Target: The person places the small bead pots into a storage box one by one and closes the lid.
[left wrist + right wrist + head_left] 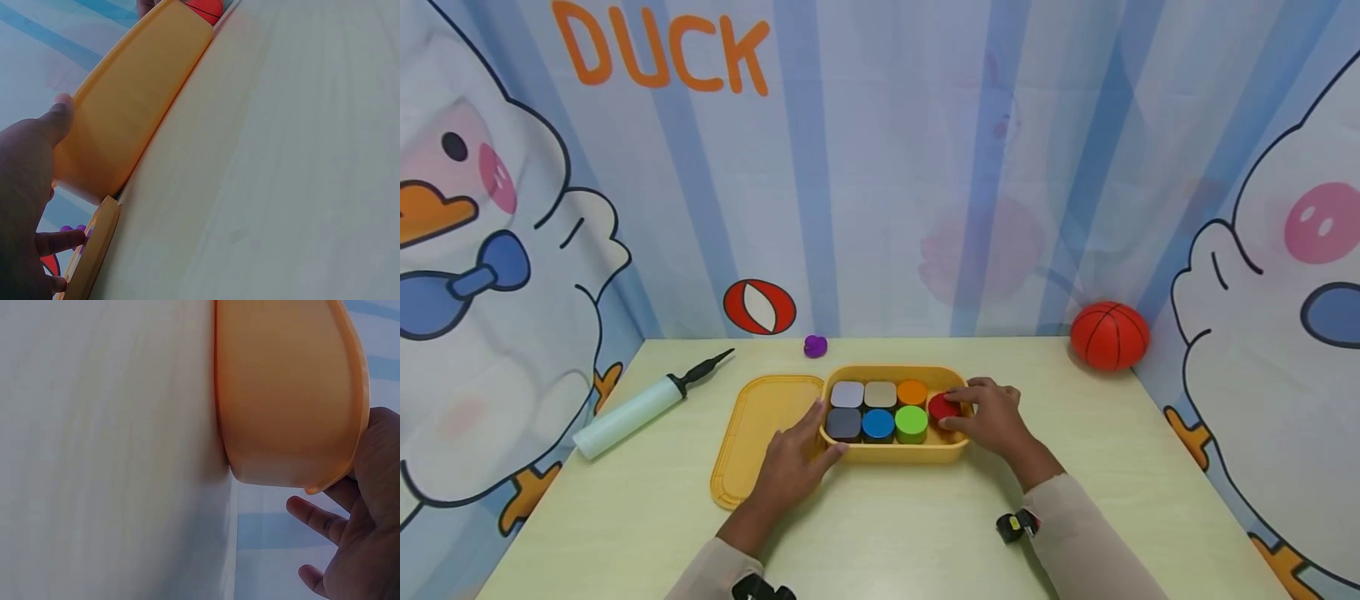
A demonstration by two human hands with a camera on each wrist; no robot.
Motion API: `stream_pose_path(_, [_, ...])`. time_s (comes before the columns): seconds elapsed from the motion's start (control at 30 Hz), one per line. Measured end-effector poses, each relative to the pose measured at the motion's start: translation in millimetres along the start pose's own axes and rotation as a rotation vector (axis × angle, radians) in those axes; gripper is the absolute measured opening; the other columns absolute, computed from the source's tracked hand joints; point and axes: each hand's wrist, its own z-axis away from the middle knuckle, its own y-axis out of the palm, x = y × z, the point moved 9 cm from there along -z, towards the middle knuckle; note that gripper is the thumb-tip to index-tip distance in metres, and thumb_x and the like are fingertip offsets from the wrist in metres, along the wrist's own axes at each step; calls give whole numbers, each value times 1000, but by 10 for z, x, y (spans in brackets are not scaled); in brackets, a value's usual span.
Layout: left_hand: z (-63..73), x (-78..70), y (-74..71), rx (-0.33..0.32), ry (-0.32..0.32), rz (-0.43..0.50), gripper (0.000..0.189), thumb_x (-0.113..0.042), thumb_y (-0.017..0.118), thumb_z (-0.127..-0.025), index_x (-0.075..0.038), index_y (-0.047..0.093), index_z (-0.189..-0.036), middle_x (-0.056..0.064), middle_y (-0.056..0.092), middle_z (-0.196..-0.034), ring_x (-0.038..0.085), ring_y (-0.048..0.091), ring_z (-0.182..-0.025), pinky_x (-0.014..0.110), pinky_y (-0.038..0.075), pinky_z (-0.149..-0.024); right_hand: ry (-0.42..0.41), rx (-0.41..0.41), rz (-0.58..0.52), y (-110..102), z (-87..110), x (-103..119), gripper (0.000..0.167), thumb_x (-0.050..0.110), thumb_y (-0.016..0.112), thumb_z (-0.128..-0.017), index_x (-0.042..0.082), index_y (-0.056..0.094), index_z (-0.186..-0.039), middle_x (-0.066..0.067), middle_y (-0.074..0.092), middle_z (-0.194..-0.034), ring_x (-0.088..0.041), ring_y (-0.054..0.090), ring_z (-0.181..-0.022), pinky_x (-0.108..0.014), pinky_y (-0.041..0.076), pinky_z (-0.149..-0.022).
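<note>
A yellow box [891,453] stands on the table, holding two rows of colored blocks. Square-topped ones are lilac [847,393], beige [880,393] and dark grey [844,423]; orange [912,392], blue [877,425] and green [912,423] blocks have round tops. At the box's right end, my right hand [992,417] pinches a red round block [942,407] between thumb and fingers, inside the rim. My left hand [790,467] rests against the left end, fingers fairly straight. Its thumb [59,115] touches the front wall, while other fingers reach over the yellow lid [741,450].
The flat lid lies left of the box. A pale green hand pump [632,417] with a black nozzle lies farther left. A small purple toy [815,346] sits at the back edge, and a red basketball [1109,336] at the back right. Printed curtains [887,167] enclose the table.
</note>
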Motion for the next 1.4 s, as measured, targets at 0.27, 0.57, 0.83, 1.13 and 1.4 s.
stream_pose_path(0.27, [5,-15,-13,4,-4,3,86,-50,74,-102,-13,38,-170,6,39,-176,38,42,-162,84,25,-125,9,23,70,6,-16,44,41,30,92,-90,14,83,-127,-9,81,-131,-39,61,-137,-69,26,-115])
stream_pose_path(0.57, [0,-9,5,22,-13,13,86,-50,75,-102,-14,36,-171,4,37,-177,36,39,-164,82,22,-127,18,51,65,8,-20,56,43,27,93,-89,12,83,-128,-9,79,-135,-40,55,-145,-75,21,-119])
stream_pose_path(0.83, [7,-34,-79,8,-10,-61,89,-59,71,-101,-17,36,-171,8,36,-179,40,39,-164,81,24,-127,-56,-3,-11,-80,36,124,40,32,86,-96,9,82,-129,-12,77,-138,-43,46,-153,-80,13,-122])
stream_pose_path(1.13, [33,100,-388,10,-92,-133,87,-63,65,-104,-14,38,-171,18,29,-181,52,37,-161,85,21,-125,-179,-111,-54,-164,153,505,47,33,85,-97,6,77,-135,-14,70,-151,-43,39,-159,-78,22,-121])
stream_pose_path(1.4, [113,332,-626,68,-245,-210,91,-71,57,-105,-13,35,-172,25,21,-181,57,31,-162,89,16,-123,-325,-143,-134,-89,334,908,41,26,87,-95,7,78,-130,-17,65,-153,-42,45,-154,-76,35,-117])
